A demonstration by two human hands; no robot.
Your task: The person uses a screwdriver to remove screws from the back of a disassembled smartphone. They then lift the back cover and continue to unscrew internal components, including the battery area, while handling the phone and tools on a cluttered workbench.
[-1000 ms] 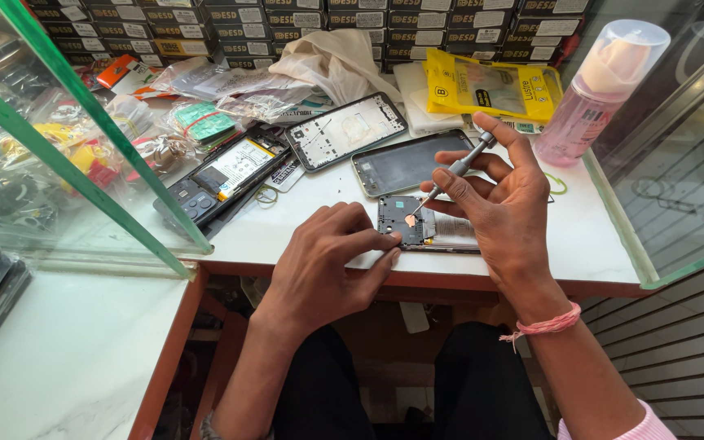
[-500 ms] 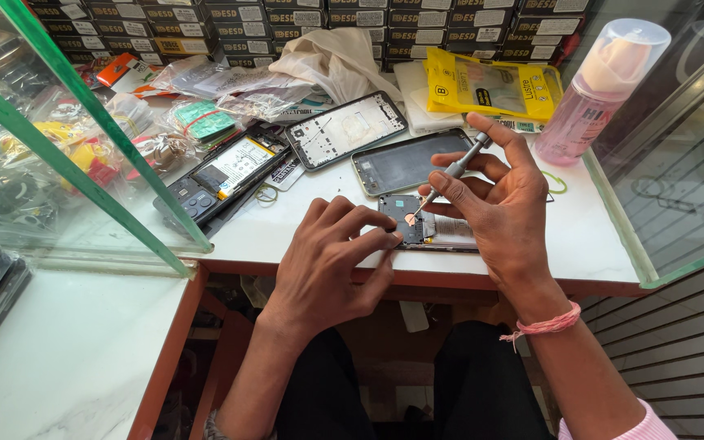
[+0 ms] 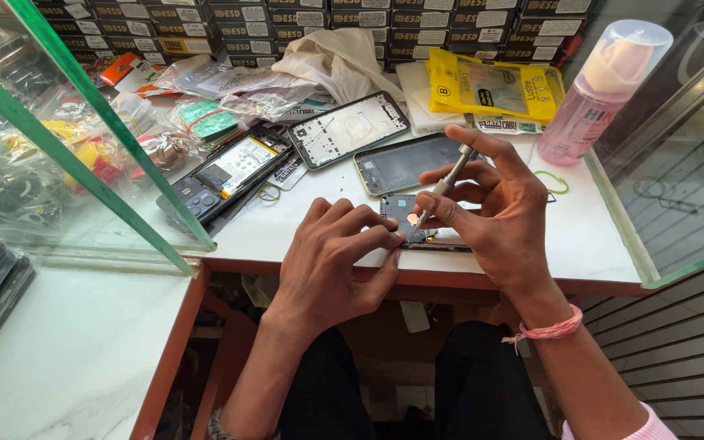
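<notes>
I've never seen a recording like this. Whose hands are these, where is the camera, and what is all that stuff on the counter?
No machine here: a person wears a camera on the head, so it looks down at their own two hands and knees. The right hand holds a thin metal screwdriver, its tip down on an opened phone at the white counter's front edge. The left hand presses on that phone to steady it. Farther back lie a phone frame, a dark screen panel, another opened phone showing its battery, a yellow packet and a pink bottle.
</notes>
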